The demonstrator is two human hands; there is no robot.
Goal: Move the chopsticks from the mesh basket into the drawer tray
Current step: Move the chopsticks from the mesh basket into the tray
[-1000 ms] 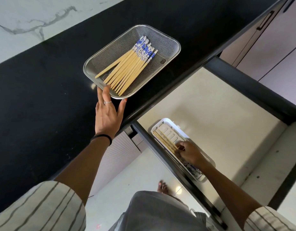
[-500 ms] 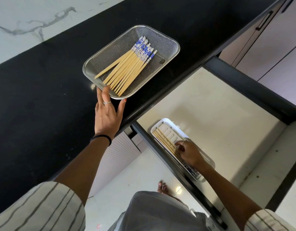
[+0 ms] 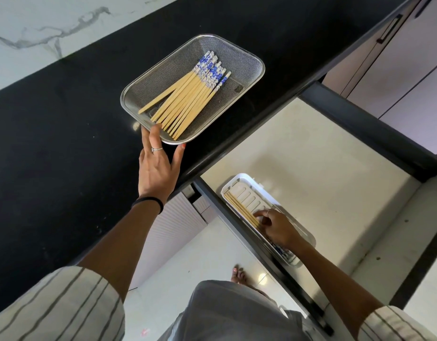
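1. Mesh basket (image 3: 247, 60) on the black countertop (image 3: 65, 134), holding a fanned bundle of chopsticks (image 3: 188, 99) with blue-patterned ends pointing away from the person.
2. Left hand (image 3: 158, 166), fingers straight and relaxed, fingertips touching the basket's near rim just beside the chopstick tips; it grasps nothing.
3. White drawer tray (image 3: 239, 179) in the open drawer (image 3: 311, 168), containing a few chopsticks (image 3: 239, 207) along its near side.
4. Right hand (image 3: 276, 227), fingers bent, fingertips resting on the tray's chopsticks.
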